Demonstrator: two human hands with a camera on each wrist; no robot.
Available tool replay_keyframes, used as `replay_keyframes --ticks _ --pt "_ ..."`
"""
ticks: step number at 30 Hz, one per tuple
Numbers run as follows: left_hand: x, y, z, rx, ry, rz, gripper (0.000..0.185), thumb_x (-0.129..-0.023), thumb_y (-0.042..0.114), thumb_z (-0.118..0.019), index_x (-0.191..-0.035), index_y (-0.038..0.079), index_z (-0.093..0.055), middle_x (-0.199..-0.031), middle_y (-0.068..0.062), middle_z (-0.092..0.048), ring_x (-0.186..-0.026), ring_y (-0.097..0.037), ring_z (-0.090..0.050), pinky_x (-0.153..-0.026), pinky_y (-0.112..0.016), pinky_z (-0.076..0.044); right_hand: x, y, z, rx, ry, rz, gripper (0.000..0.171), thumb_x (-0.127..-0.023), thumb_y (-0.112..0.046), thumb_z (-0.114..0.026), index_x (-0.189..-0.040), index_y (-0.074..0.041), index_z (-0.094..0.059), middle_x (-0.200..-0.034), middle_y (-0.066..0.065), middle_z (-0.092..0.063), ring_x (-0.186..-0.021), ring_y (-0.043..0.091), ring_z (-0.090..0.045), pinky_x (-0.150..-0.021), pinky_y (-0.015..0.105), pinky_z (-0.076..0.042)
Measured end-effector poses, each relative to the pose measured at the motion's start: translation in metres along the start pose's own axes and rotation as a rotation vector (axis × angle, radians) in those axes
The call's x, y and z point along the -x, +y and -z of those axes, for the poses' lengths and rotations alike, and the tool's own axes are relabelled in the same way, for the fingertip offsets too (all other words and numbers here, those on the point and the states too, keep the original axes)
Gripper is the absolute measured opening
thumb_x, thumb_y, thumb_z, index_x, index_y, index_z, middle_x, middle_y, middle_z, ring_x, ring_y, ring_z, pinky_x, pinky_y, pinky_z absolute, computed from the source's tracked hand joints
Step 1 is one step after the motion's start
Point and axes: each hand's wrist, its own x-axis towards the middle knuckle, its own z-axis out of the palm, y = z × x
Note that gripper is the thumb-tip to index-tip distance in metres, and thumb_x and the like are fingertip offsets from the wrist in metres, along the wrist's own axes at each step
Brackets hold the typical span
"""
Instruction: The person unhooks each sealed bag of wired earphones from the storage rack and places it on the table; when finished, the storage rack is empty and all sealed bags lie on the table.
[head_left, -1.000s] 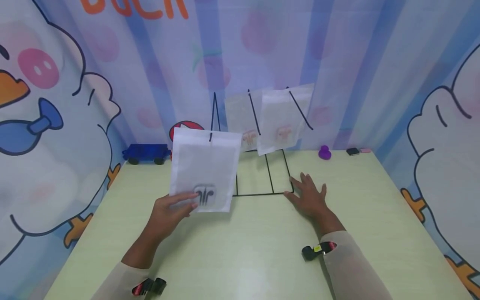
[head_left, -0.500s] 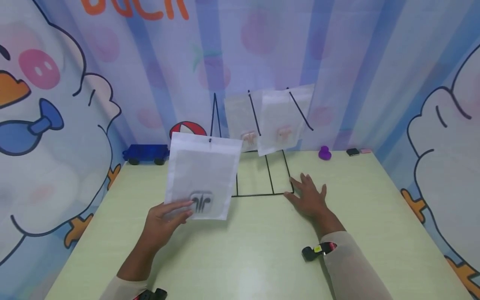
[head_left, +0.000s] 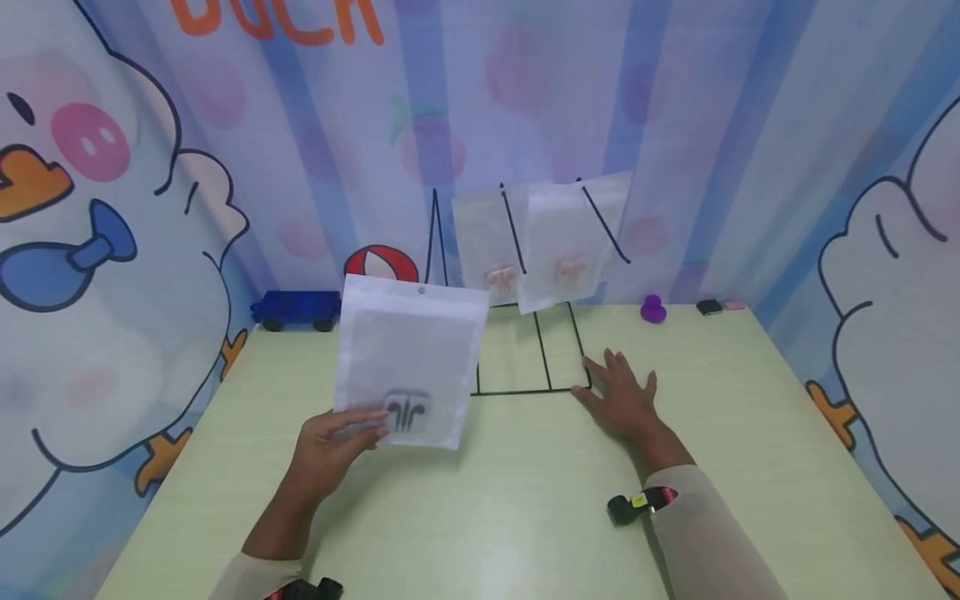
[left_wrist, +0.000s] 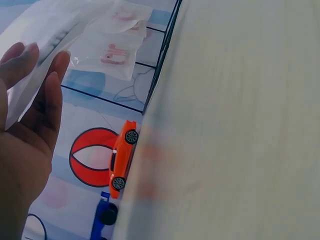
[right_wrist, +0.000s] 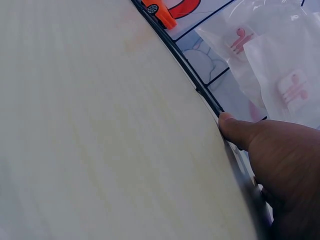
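In the left grip (head_left: pixel 330 454), pinched at its lower left edge, the white pouch (head_left: pixel 408 354) had just slid clear of the hook (head_left: pixel 431 233) beyond, so it was apparently free of the wire rack (head_left: pixel 517 392). Right grip (head_left: pixel 618 400), fingers spread, touched the rack's near right corner.

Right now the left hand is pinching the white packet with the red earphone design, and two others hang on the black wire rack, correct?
Not quite: the earphone design is dark, not red, as the head view shows. The left hand does pinch that white packet, and two other packets hang on the black wire rack.
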Motion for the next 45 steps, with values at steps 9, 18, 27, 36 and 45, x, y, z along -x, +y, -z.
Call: replay_keyframes --ticks 9,18,27,36,45 --pt "0.003 -0.008 0.017 -0.068 0.049 0.432 0.029 -0.092 -0.001 -0.083 -0.121 0.000 -0.082 -0.121 0.021 -0.078 -0.088 -0.007 -0.076 -0.071 -0.030 -0.067 0.001 -0.003 0.002 -0.001 -0.002 0.002 0.074 -0.109 -0.059 -0.055 -0.171 -0.021 -0.039 -0.183 0.023 -0.016 -0.171 0.047 -0.007 -0.125 0.084 0.014" --pt "-0.005 -0.017 0.024 -0.127 0.128 0.749 0.043 -0.100 0.016 -0.080 -0.141 0.007 -0.073 -0.158 -0.010 -0.057 -0.095 -0.009 -0.070 -0.076 -0.026 -0.066 0.002 -0.006 0.004 0.005 -0.008 0.001 0.073 -0.110 -0.057 -0.054 -0.170 -0.020 -0.039 -0.182 0.024 -0.016 -0.170 0.048 -0.007 -0.125 0.085 0.012" --pt "-0.006 -0.026 0.029 -0.081 0.133 0.855 0.042 -0.102 0.014 -0.077 -0.142 0.006 -0.070 -0.159 -0.016 -0.051 -0.080 -0.016 -0.080 -0.068 -0.024 -0.061 0.002 -0.006 0.003 0.004 0.000 0.001 0.073 -0.109 -0.057 -0.055 -0.170 -0.019 -0.040 -0.182 0.024 -0.016 -0.171 0.048 -0.007 -0.125 0.084 0.012" --pt "-0.005 -0.033 0.029 0.022 0.151 0.859 0.040 -0.101 0.007 -0.077 -0.139 0.001 -0.071 -0.147 -0.022 -0.060 -0.073 -0.018 -0.081 -0.058 -0.024 -0.058 0.004 -0.008 0.003 -0.002 -0.002 -0.001 0.073 -0.110 -0.057 -0.055 -0.170 -0.019 -0.040 -0.182 0.025 -0.016 -0.170 0.048 -0.007 -0.125 0.085 0.012" --pt "-0.006 -0.037 0.028 0.024 0.141 0.901 0.041 -0.100 0.009 -0.078 -0.140 0.004 -0.071 -0.118 -0.010 -0.077 -0.072 -0.016 -0.080 -0.058 -0.024 -0.060 0.004 -0.009 0.004 0.001 -0.002 -0.003 0.073 -0.110 -0.057 -0.055 -0.170 -0.019 -0.039 -0.182 0.024 -0.016 -0.170 0.048 -0.007 -0.125 0.084 0.012"
